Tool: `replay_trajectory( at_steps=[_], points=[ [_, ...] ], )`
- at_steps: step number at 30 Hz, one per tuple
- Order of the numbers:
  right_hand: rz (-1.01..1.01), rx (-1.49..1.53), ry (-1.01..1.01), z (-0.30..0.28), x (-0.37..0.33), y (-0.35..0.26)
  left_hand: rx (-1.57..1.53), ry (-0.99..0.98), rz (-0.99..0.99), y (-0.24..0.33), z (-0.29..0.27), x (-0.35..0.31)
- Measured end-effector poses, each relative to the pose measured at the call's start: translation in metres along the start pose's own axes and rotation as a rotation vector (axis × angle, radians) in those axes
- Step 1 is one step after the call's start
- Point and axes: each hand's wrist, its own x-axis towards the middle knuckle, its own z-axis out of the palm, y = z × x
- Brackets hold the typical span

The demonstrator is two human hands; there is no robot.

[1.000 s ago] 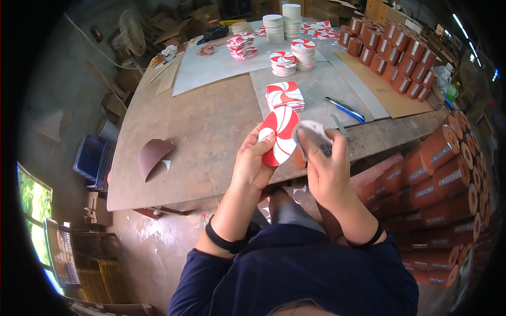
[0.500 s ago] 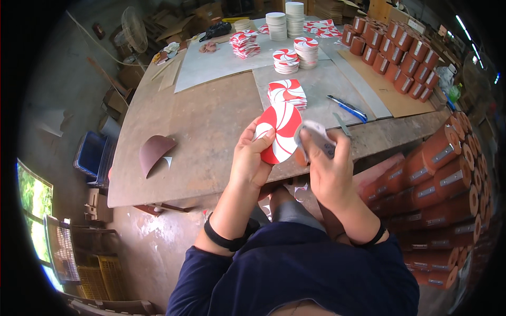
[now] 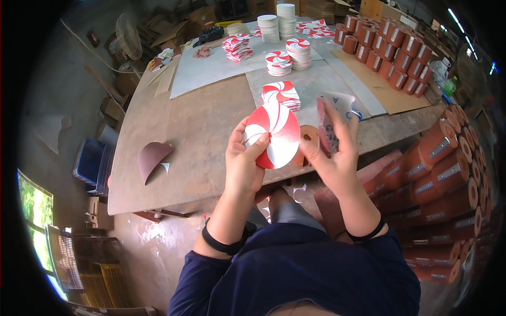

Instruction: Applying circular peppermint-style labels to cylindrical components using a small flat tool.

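Note:
My left hand (image 3: 244,162) pinches a round disc (image 3: 282,138) with a red and white swirl face, the thumb lying on its face. To its right, my right hand (image 3: 340,163) grips a bent piece of sandpaper (image 3: 341,100), reddish brown on one side and pale with dark print on the other. The sandpaper is apart from the disc's edge. Just beyond the disc is a stack of red and white swirl squares (image 3: 280,92). A blue utility knife (image 3: 358,114) lies mostly hidden behind the sandpaper.
A folded brown half-round piece (image 3: 153,159) lies on the table at left. Swirl-topped disc stacks (image 3: 278,64) and tall white disc stacks (image 3: 269,29) stand farther back. Brown cylinders (image 3: 398,50) are piled at back right, with more cylinders (image 3: 443,176) stacked beside the table.
My right hand has moved away from the disc's edge to the right, and the sandpaper has opened out. The disc now faces up more fully in my left hand.

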Motion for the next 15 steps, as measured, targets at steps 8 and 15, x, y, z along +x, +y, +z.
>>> replay_trajectory(
  at_steps=[8,15],
  points=[
    [0.129,0.124,0.121,0.002,0.001,0.018,0.099,-0.087,0.082,0.001,-0.003,-0.007],
    [-0.008,0.085,0.048,-0.006,-0.004,-0.005,0.02,-0.16,0.004,0.0,-0.002,-0.007]
  ],
)
